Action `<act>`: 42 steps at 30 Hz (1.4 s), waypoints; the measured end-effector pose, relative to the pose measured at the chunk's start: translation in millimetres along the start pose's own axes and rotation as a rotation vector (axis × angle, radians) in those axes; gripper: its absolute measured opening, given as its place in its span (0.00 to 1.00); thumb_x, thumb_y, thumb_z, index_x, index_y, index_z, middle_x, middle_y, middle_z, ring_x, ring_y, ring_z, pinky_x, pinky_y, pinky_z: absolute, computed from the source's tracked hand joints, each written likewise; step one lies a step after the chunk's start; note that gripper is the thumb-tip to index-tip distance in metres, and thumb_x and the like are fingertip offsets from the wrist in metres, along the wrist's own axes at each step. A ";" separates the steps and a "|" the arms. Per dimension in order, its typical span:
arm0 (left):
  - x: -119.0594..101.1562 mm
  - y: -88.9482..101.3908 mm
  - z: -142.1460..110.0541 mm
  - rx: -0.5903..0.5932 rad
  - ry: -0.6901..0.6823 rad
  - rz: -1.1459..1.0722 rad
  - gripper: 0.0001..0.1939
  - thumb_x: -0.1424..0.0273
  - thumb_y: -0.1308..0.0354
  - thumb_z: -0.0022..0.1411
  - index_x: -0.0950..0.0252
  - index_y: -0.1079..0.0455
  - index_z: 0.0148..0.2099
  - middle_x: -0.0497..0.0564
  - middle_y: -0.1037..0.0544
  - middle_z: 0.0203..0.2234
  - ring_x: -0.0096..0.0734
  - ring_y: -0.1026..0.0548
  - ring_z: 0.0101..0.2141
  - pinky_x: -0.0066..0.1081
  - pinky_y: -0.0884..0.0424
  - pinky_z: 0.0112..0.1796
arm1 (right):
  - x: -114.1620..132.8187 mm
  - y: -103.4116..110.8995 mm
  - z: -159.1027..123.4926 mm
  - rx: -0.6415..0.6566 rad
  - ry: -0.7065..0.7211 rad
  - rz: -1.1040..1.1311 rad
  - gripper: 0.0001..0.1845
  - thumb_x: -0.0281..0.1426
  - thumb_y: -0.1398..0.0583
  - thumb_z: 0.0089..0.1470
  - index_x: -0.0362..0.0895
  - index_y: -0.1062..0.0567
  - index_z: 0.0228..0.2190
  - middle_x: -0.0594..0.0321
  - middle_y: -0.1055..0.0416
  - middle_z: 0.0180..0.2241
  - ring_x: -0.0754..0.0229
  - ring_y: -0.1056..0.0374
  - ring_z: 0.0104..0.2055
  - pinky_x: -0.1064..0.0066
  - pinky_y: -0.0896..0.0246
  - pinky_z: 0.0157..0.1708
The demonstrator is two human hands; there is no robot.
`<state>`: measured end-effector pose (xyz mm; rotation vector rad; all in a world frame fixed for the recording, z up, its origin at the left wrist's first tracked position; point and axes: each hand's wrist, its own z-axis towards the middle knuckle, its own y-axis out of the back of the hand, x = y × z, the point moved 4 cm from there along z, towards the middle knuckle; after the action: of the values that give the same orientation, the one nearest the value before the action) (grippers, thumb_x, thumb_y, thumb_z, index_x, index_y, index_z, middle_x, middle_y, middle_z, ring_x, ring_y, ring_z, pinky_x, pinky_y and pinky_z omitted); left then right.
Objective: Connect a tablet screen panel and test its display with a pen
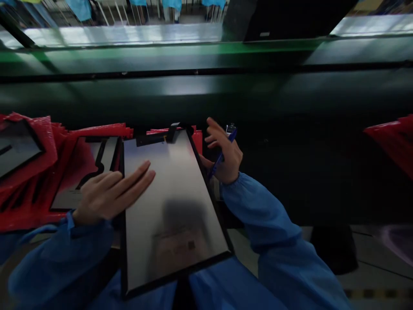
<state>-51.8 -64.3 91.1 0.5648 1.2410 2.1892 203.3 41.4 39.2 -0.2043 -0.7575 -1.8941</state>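
Note:
A flat screen panel (167,185) with a glossy, reflective face and a black frame lies tilted before me. A dark flexible strip (173,132) sticks up at its top edge. Over the panel's left side, my left hand (111,191) has two fingers stretched out flat and the others partly bent; whether the fingertips touch the surface I cannot tell. Beside the upper right edge, my right hand (226,153) holds a slim blue pen-like tool (221,159) across the palm, its fingers loosely raised. The panel's underside is hidden.
Red plastic sleeves (29,206) are stacked at left, with more panels (92,168) on them. Another red pile (393,137) sits at far right. A dark green bench or conveyor (180,94) runs across, with a black box-like thing (290,19) beyond it.

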 end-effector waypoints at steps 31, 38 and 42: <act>-36.3 -90.2 57.9 0.199 0.599 -0.743 0.20 0.72 0.48 0.66 0.66 0.26 0.57 0.55 0.20 0.48 0.18 0.35 0.20 0.25 0.33 0.25 | -10.4 -6.6 -33.1 0.706 -0.558 0.743 0.21 0.33 0.38 0.60 0.46 0.32 0.54 0.66 0.22 0.30 0.65 0.26 0.28 0.73 0.29 0.34; -38.3 -113.4 58.3 0.181 0.867 -0.877 0.08 0.69 0.42 0.57 0.67 0.23 0.35 0.43 0.31 0.18 0.22 0.39 0.20 0.26 0.43 0.23 | -11.8 -13.4 -39.0 0.697 -0.567 0.629 0.19 0.45 0.40 0.62 0.48 0.42 0.31 0.66 0.28 0.25 0.64 0.30 0.26 0.74 0.36 0.27; -36.1 -118.0 51.9 0.241 0.925 -0.963 0.08 0.67 0.42 0.57 0.66 0.26 0.34 0.44 0.33 0.20 0.23 0.39 0.21 0.26 0.43 0.23 | -9.9 -14.7 -39.2 0.706 -0.549 0.610 0.21 0.48 0.42 0.63 0.49 0.43 0.30 0.66 0.29 0.25 0.64 0.32 0.26 0.74 0.37 0.27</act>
<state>37.1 -5.2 10.3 -0.9294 1.7109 1.4186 202.4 29.9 -2.2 -0.4521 -1.4877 -0.9141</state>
